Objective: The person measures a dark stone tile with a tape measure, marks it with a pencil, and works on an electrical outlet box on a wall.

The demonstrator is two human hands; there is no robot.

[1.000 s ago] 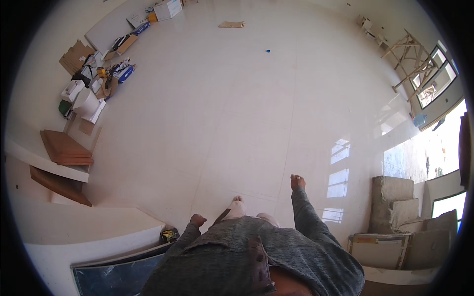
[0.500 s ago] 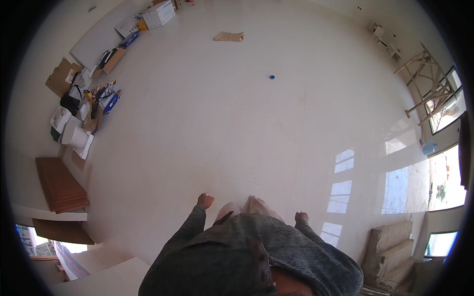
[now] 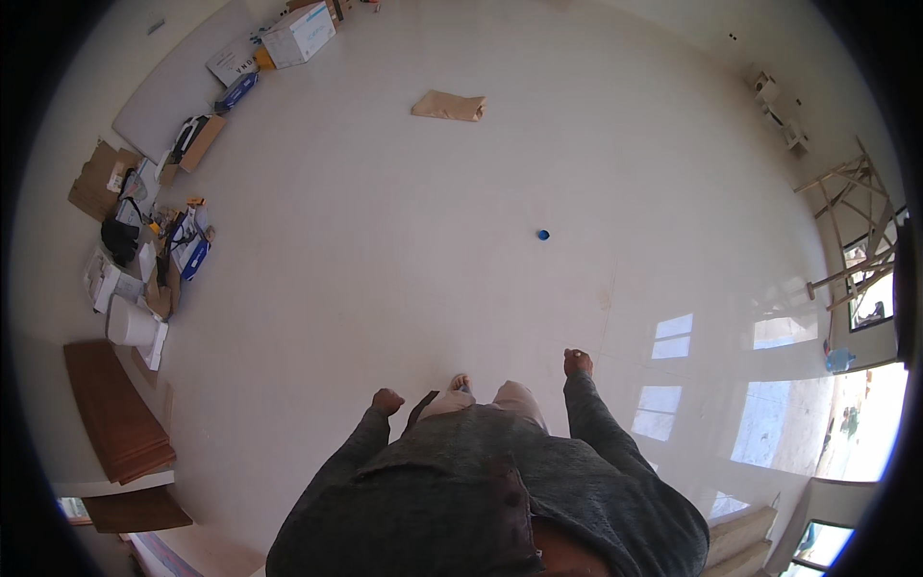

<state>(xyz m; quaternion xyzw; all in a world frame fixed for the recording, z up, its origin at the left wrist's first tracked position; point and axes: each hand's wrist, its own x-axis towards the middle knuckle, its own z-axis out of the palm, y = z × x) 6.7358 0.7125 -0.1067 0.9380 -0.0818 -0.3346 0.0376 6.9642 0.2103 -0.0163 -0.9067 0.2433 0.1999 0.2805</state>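
My left hand (image 3: 388,401) hangs beside my left leg, its fingers curled into a loose fist with nothing seen in them. Farther forward, my right hand (image 3: 577,363) is held out over the floor, fingers also curled in and no object showing. Neither hand touches anything. One foot (image 3: 461,383) shows ahead of my light trousers. On the pale floor in front of me lies a small round blue thing (image 3: 543,235), too small to name. Beyond it is a flat piece of brown paper or cardboard (image 3: 449,106).
Along the left wall stand a white toilet (image 3: 132,322), brown panels (image 3: 115,409), an open cardboard box (image 3: 197,144) and mixed packaging. A large white box (image 3: 299,35) is at the far left. Wooden trestles (image 3: 856,212) and a clear blue bottle (image 3: 838,360) stand at right.
I have moved forward: the blue thing and the brown piece are nearer. My right hand has swung forward and my left hand back. A foot has come into view.
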